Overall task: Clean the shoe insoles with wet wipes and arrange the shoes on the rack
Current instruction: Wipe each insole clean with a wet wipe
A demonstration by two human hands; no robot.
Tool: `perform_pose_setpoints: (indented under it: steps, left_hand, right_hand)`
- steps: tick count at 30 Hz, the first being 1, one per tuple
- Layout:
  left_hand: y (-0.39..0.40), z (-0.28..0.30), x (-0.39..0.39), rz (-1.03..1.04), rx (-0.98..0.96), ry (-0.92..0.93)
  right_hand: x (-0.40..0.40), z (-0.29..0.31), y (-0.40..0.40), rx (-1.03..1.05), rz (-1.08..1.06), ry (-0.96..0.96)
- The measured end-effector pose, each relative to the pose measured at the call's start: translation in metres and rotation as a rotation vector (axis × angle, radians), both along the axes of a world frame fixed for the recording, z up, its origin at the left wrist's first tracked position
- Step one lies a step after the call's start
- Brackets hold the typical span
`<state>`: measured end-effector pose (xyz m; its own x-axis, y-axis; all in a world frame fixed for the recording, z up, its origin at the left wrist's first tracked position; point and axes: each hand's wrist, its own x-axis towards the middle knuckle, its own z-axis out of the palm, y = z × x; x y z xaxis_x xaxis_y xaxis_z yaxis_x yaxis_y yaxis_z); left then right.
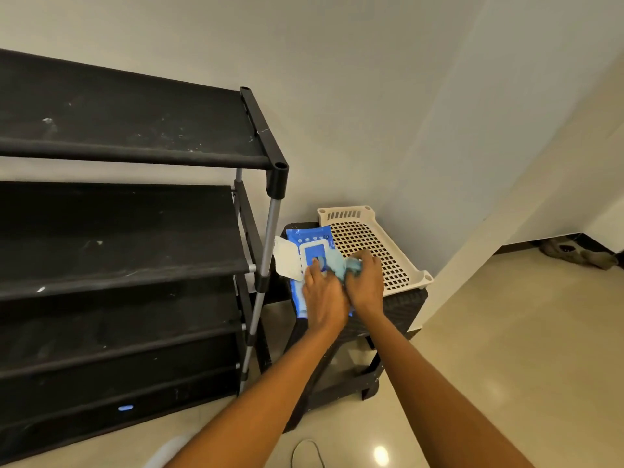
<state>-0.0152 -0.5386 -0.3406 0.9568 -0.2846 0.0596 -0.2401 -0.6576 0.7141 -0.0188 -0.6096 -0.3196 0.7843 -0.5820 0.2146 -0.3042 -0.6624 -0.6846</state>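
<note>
A blue pack of wet wipes (308,238) lies on a dark stool (401,310), its white lid (287,259) flipped open to the left. My left hand (322,292) lies flat on the pack, fingers reaching to the opening. My right hand (366,278) grips a crumpled pale-blue wipe (341,265) just right of the opening. The black shoe rack (135,153) stands at the left with bare shelves. A shoe's edge (305,450) shows at the bottom.
A cream perforated plastic tray (363,238) sits on the stool behind my right hand, against the wall corner. A pair of brown shoes (574,253) lies far right under a ledge. Glossy tiled floor (506,349) stretches to the right.
</note>
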Motion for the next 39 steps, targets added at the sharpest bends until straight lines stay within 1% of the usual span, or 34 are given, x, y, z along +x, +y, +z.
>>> perform_pose_setpoints:
  steps: [2,3,4,5,7,9,12,14,15,17,18,19,21,22,23,25,29,36,39]
  left_hand:
    - [0.014,-0.01,-0.003,0.053,-0.043,-0.161]
    - [0.021,-0.015,-0.005,0.1,-0.066,-0.193]
    - [0.027,-0.018,-0.006,0.155,-0.093,-0.181]
    - [0.031,-0.02,-0.007,0.207,-0.127,-0.13]
    - [0.036,-0.019,-0.009,0.308,-0.262,0.015]
    - [0.037,-0.012,-0.009,0.387,-0.444,0.134]
    - [0.038,-0.005,-0.003,0.448,-0.595,0.175]
    - [0.038,-0.006,0.003,0.406,-0.657,0.179]
    - [0.038,-0.007,0.006,0.349,-0.669,0.18]
    - [0.037,-0.009,0.009,0.187,-0.59,0.141]
    - [0.037,-0.012,0.011,0.104,-0.496,0.083]
    - [0.036,-0.017,0.015,0.024,-0.352,0.004]
    - [0.034,-0.024,0.02,-0.107,0.013,-0.132]
    - [0.033,-0.027,0.022,-0.135,0.136,-0.149]
    - [0.032,-0.029,0.022,-0.145,0.207,-0.131]
    - [0.03,-0.031,0.023,-0.161,0.264,-0.084]
    - [0.025,-0.032,0.023,-0.178,0.307,-0.062]
    - [0.017,-0.023,0.044,-0.165,0.413,-0.074]
    - [0.017,-0.023,0.052,-0.178,0.456,-0.101]
  right_hand:
    - [-0.006,-0.006,0.004,-0.064,0.156,0.105]
    - [-0.009,-0.01,0.006,-0.139,0.242,0.153]
    - [-0.011,-0.014,0.007,-0.244,0.31,0.209]
    - [-0.011,-0.019,0.009,-0.344,0.357,0.263]
    - [-0.011,-0.025,0.012,-0.452,0.376,0.324]
    - [-0.009,-0.027,0.014,-0.473,0.362,0.347]
    - [-0.004,-0.025,0.012,-0.503,0.366,0.4]
    - [0.001,-0.022,0.009,-0.474,0.365,0.416]
    - [0.003,-0.022,0.008,-0.433,0.359,0.41]
    - [0.008,-0.023,0.005,-0.306,0.321,0.345]
    - [0.009,-0.023,0.005,-0.226,0.287,0.298]
    - [0.01,-0.023,0.006,-0.143,0.242,0.243]
    - [0.011,-0.02,0.01,0.046,0.134,0.129]
    - [0.012,-0.018,0.012,0.141,0.082,0.059]
    - [0.011,-0.017,0.014,0.22,0.03,-0.024]
    - [0.011,-0.012,0.016,0.287,-0.063,-0.163]
    - [0.015,0.0,0.01,0.282,-0.143,-0.373]
    - [0.038,0.023,0.0,0.274,-0.276,-0.617]
    - [0.048,0.043,-0.011,0.336,-0.245,-0.667]
